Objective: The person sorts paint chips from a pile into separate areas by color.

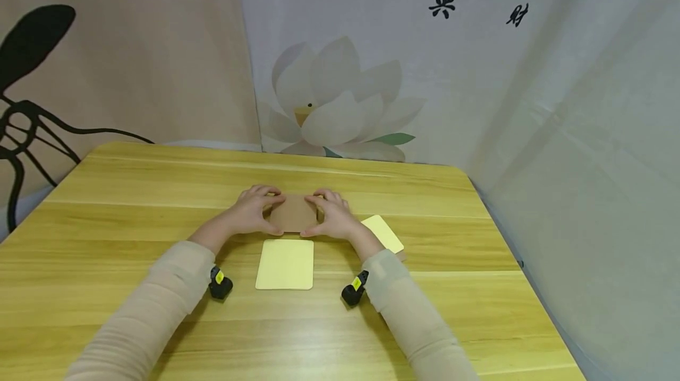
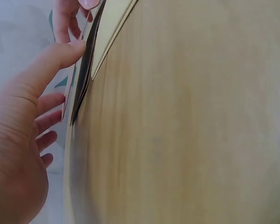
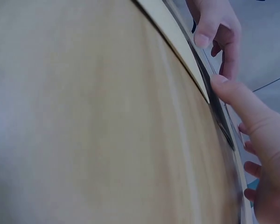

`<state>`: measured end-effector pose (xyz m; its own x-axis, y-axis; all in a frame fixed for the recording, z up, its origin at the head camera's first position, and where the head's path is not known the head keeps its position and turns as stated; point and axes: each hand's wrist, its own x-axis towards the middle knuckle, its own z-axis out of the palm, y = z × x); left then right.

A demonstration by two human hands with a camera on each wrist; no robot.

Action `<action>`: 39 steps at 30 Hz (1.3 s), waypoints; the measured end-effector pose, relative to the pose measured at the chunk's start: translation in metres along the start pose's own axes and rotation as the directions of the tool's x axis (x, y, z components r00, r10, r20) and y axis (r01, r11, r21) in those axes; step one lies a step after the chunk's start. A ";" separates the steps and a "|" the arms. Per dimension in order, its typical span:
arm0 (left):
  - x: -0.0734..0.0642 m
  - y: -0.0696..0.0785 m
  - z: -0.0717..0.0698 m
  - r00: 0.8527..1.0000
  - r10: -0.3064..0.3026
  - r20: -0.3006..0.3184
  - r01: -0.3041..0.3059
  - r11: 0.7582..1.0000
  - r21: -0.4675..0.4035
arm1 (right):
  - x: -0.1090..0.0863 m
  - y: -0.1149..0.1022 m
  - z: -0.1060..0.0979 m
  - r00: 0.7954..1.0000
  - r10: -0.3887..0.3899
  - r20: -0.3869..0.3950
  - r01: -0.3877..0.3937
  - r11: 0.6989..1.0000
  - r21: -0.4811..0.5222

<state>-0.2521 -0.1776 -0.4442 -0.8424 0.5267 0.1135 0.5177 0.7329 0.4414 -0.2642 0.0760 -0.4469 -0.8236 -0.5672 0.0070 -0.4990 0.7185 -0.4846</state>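
Note:
Both hands hold a square brown card [image 1: 294, 214] above the far middle of the table. On its left side, my left hand [image 1: 249, 211] grips it with the thumb at the near corner and fingers at the far one. The right hand [image 1: 336, 215] grips the opposite side in the same way. In the wrist views the card is seen nearly edge-on, with a thin dark shape [image 2: 87, 59] below it that I cannot make out. A pale yellow square card [image 1: 285, 264] lies flat on the table, just nearer than the hands.
Beside the right wrist lies another pale yellow card [image 1: 383, 233] at an angle, partly covered by the forearm, with a brown edge showing under it. The wood-grain table [image 1: 451, 322] reaches back to a printed curtain [image 1: 340, 74].

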 end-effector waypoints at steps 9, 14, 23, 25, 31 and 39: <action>0.000 -0.002 0.002 1.000 -0.003 0.010 0.003 1.000 0.004 | 0.003 0.001 0.001 0.999 0.030 0.028 -0.029 0.998 -0.048; 0.000 -0.004 0.003 1.000 -0.011 0.022 0.011 1.000 -0.007 | 0.004 0.002 0.002 0.998 0.044 0.040 -0.041 0.996 -0.073; -0.001 -0.005 0.003 0.998 -0.033 0.058 0.036 0.998 -0.042 | 0.004 0.000 0.000 0.997 0.034 0.065 -0.026 0.992 -0.125; -0.001 -0.005 0.002 0.997 -0.039 0.060 0.042 0.998 -0.049 | 0.003 0.000 0.000 0.997 0.037 0.066 -0.029 0.992 -0.121; -0.003 -0.006 0.002 0.997 -0.056 0.051 0.059 0.997 -0.054 | 0.003 0.000 0.000 0.998 0.029 0.063 -0.023 0.994 -0.103; -0.005 -0.006 0.001 0.998 -0.059 0.027 0.060 0.998 -0.036 | -0.005 0.002 -0.002 0.999 0.009 0.031 -0.007 0.999 -0.044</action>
<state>-0.2509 -0.1840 -0.4488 -0.8671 0.4941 0.0633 0.4606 0.7470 0.4795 -0.2614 0.0812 -0.4458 -0.8190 -0.5732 -0.0242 -0.5043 0.7394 -0.4460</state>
